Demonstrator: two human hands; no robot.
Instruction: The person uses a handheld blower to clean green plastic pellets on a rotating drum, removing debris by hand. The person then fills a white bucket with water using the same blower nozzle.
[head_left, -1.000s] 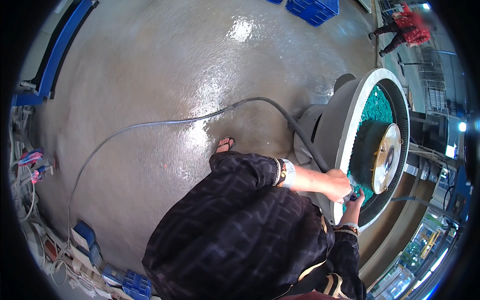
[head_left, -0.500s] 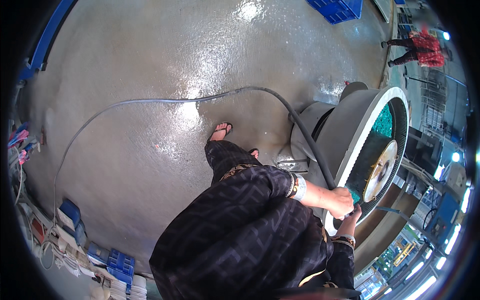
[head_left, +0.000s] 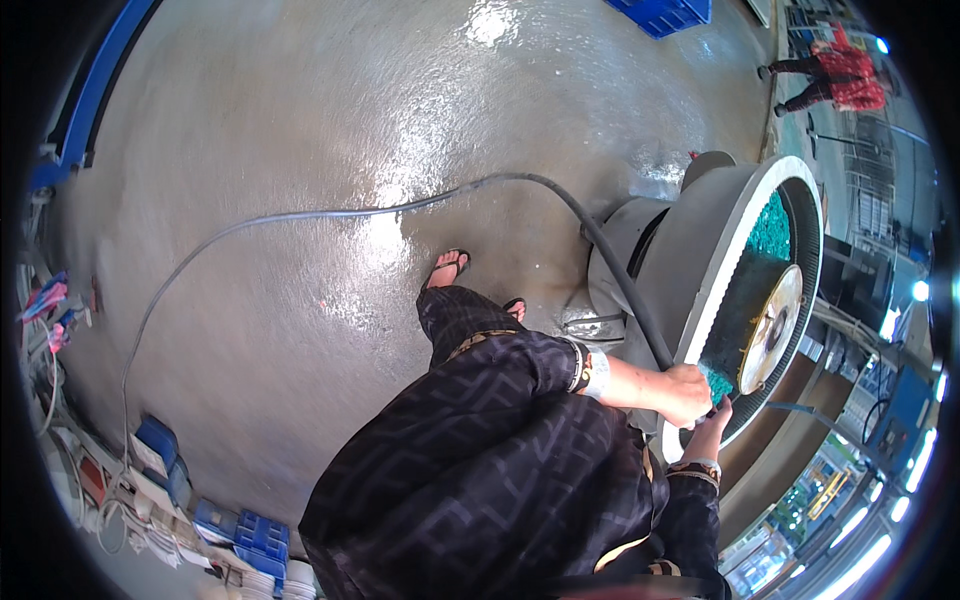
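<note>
My left hand point(head_left: 685, 395) is closed round a dark rubber hose point(head_left: 625, 280) near its end, at the near rim of a large grey round machine bowl point(head_left: 735, 235). Close against it, my right hand point(head_left: 708, 435) has its fingers bent in at the hose's end; part of its grip is hidden. Teal-green chips point(head_left: 770, 228) lie inside the bowl's ribbed lining. A round yellowish-white disc point(head_left: 770, 330) caps the dark column in the bowl's middle. Whether water leaves the hose cannot be made out.
The hose loops across a wet, shiny floor point(head_left: 300, 300). Blue crates point(head_left: 262, 540) and stacked pale items stand at the lower left. Another blue crate point(head_left: 665, 12) is at the top. A person in red point(head_left: 845, 78) stands far right. A blue metal frame point(head_left: 90, 90) edges the upper left.
The view has shifted slightly, so the floor things sit a little differently. Both hands stay together at the hose's end by the rim, with little visible movement.
</note>
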